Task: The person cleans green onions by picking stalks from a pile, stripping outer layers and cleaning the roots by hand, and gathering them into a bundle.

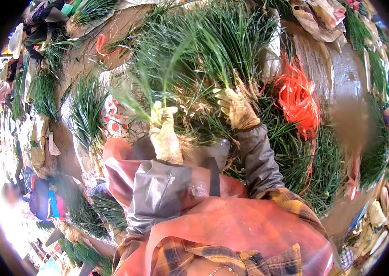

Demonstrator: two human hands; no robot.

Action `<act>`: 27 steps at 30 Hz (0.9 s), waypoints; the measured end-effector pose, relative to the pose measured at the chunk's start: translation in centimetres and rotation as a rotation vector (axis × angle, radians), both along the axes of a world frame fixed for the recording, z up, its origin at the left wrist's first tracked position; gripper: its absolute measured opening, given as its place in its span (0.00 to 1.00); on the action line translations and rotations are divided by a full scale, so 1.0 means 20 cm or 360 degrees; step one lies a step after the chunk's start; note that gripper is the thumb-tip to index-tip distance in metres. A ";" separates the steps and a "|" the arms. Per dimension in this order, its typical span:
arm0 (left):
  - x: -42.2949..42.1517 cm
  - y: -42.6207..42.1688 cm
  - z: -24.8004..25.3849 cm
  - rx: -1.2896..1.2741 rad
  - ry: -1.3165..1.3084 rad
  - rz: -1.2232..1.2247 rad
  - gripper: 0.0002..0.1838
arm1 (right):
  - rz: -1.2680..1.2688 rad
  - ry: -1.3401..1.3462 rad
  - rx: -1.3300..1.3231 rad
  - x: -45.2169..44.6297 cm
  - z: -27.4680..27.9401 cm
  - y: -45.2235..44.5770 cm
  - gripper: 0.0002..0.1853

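Note:
My left hand [166,135], in a worn yellowish glove, is closed around a small bunch of grass-like green plants [144,99]. The long leaves point away from me, and pale roots [185,141] hang out on the right of the glove. My right hand [237,108], gloved the same way, pinches the base of a green plant [224,76] at the near edge of a big heap of the same plants [203,41]. Leaves and roots partly hide its fingertips. A red apron [231,221] covers my lap, and grey sleeves cover both forearms.
A tangle of red plastic strips [298,99] lies right of my right hand. More plants [314,170] lie beneath and beyond it. At left are a bundle of plants [86,108] and a red-dotted white sack [114,122]. Another person [42,200] is at the far left.

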State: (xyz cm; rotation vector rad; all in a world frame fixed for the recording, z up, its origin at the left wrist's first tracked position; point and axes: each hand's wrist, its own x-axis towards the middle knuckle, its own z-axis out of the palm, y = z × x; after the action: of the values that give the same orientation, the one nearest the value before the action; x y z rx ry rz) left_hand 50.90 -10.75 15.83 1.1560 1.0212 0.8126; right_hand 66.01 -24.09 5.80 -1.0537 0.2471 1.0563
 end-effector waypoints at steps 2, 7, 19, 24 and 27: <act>0.01 -0.02 0.07 -0.0391 -0.0045 -0.0182 0.07 | -0.0070 -0.0062 0.0054 -0.02 0.10 0.00 0.13; 0.04 -0.12 -0.03 -0.0620 -0.0041 -0.0561 0.07 | 0.0034 0.0258 0.0606 -0.35 0.17 0.24 0.09; -0.05 -0.04 0.13 -0.1550 -0.0421 -0.0877 0.03 | 0.1509 -0.3208 -0.1229 -0.08 -0.09 -0.15 0.11; -0.07 -0.02 0.07 -0.1550 -0.0335 -0.0796 0.05 | 0.0797 -0.1525 0.0210 -0.11 0.31 0.01 0.17; -0.05 -0.01 0.12 -0.1568 -0.0143 -0.0825 0.09 | 0.0600 -0.2880 0.0517 -0.15 0.24 0.12 0.13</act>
State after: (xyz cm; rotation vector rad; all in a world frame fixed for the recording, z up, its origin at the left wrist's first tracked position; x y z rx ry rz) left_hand 49.89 -10.91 18.17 0.4665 0.8197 -0.0907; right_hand 62.99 -21.75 10.50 -1.3791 -1.5530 0.1081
